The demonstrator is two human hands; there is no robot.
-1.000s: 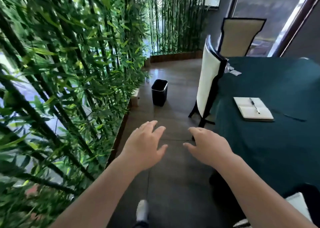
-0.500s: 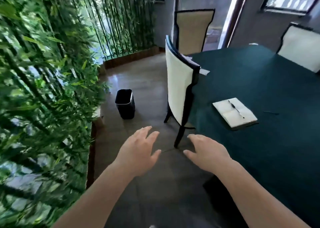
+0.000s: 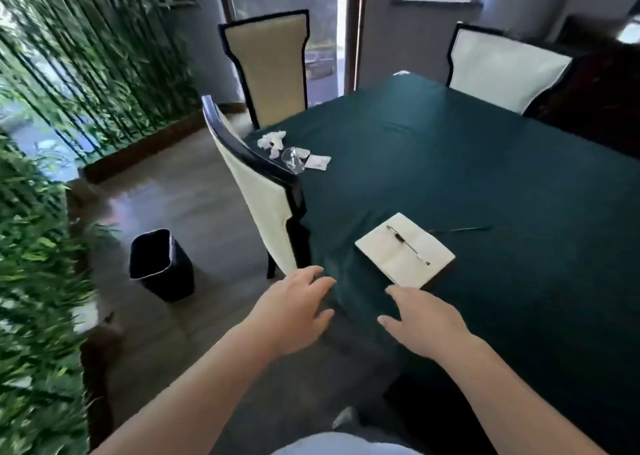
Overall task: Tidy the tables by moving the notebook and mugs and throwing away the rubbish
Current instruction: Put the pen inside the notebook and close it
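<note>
An open white notebook (image 3: 405,251) with a pen (image 3: 408,244) across it lies near the front edge of the dark green table (image 3: 485,163). Crumpled white tissue (image 3: 271,142), clear plastic wrap (image 3: 293,158) and a small white packet (image 3: 317,162) lie at the table's far left corner. A black bin (image 3: 160,264) stands on the floor to the left. My left hand (image 3: 292,311) hovers open beside the table's edge. My right hand (image 3: 424,321) hovers open just in front of the notebook, not touching it. No mugs are in view.
A white chair (image 3: 258,191) with black trim is pushed in at the table's left side; two more chairs (image 3: 273,70) stand at the far side. A thin dark stick (image 3: 460,229) lies right of the notebook. A bamboo planter (image 3: 52,143) lines the left wall.
The view has swung right and closer to the table, bringing the rubbish on the far corner into sight. Both hands stay open and now reach near the notebook.
</note>
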